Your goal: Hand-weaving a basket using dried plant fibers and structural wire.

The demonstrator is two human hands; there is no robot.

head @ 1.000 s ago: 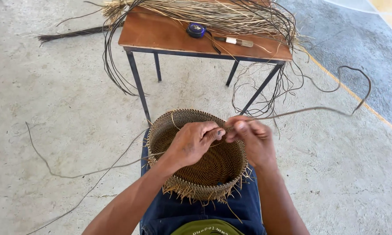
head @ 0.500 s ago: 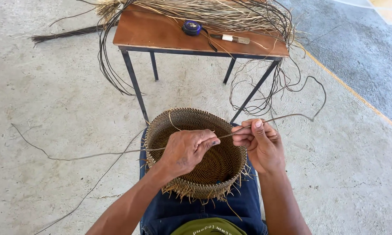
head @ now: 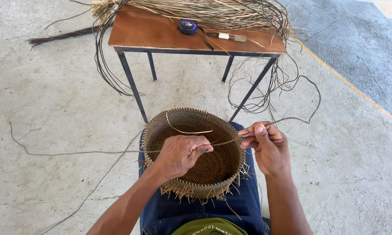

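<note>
A round woven basket (head: 183, 122) rests on my lap, its near rim bristling with loose strand ends. My left hand (head: 180, 154) hovers over the basket's bowl, fingers pinched on a thin dark strand (head: 224, 142). My right hand (head: 268, 146) sits at the basket's right rim and pinches the same strand between thumb and fingers. The strand runs on to the right and curls up over the floor. Another long strand (head: 74, 152) trails off to the left from my left hand.
A small wooden table (head: 148, 32) on dark metal legs stands just ahead. It carries a bundle of dry fibres (head: 196, 8), a blue tape measure (head: 187, 27) and a knife (head: 226, 37). Dark strands hang off both table ends. Concrete floor all around.
My hands have drawn apart, the right moving to the basket's right rim with the strand pulled taut between them. The strand's loop on the floor at right has shrunk.
</note>
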